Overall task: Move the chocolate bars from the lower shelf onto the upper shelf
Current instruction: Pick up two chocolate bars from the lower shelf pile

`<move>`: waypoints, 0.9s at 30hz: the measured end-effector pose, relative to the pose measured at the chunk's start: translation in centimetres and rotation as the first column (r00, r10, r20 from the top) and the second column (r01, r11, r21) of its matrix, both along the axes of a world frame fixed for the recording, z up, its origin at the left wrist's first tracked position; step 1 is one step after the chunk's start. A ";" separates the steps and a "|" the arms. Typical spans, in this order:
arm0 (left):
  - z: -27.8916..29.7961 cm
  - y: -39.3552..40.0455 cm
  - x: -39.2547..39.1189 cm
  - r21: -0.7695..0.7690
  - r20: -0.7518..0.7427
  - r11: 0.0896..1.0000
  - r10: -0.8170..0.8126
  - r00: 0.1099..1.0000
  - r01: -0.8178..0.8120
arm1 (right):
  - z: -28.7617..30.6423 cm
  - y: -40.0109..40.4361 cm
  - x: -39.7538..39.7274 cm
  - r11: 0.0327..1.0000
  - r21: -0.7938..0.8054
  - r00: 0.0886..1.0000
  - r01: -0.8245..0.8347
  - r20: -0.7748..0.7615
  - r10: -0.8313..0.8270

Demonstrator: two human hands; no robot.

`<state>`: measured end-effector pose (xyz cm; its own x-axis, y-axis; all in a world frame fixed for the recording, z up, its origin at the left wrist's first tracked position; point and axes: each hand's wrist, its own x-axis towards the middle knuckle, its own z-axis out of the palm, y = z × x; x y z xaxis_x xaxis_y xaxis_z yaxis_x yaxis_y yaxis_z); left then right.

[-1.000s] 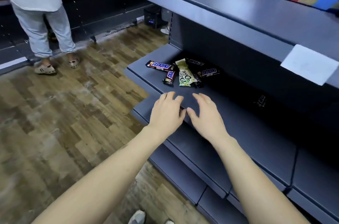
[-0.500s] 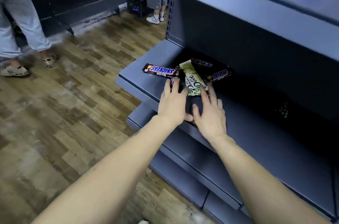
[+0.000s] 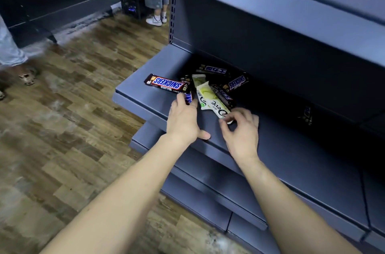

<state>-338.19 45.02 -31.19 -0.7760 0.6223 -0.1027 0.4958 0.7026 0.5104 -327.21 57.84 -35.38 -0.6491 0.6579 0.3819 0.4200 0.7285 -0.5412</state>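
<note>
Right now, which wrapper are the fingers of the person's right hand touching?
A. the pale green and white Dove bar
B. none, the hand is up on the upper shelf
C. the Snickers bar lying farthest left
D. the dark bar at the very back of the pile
A: the right hand has its curled fingers at the near end of the pale green and white Dove bar, which lies on the lower shelf.

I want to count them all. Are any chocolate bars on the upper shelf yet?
No, the upper shelf shows no bars, and the Snickers bars and the Dove bar all lie on the lower shelf.
</note>
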 end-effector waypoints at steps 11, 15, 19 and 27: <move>0.0 -0.7 1.0 0.025 -0.049 0.999 -0.019 0.999 0.020 | 0.9 -0.7 7.0 0.963 -0.119 0.967 0.243 0.109 -0.230; -0.4 -0.9 3.2 0.098 -0.157 0.990 -0.087 0.984 0.103 | 1.6 -1.1 7.4 0.958 -0.231 0.984 0.168 0.093 -0.150; -1.2 -0.7 4.9 0.123 -0.183 0.978 -0.146 0.972 0.170 | 1.3 -0.7 8.4 0.950 -0.303 0.997 0.072 0.031 -0.065; -1.5 -1.2 5.7 0.132 -0.197 0.967 -0.191 0.962 0.219 | 1.0 -0.3 8.1 0.995 -0.102 0.968 -0.005 0.248 0.030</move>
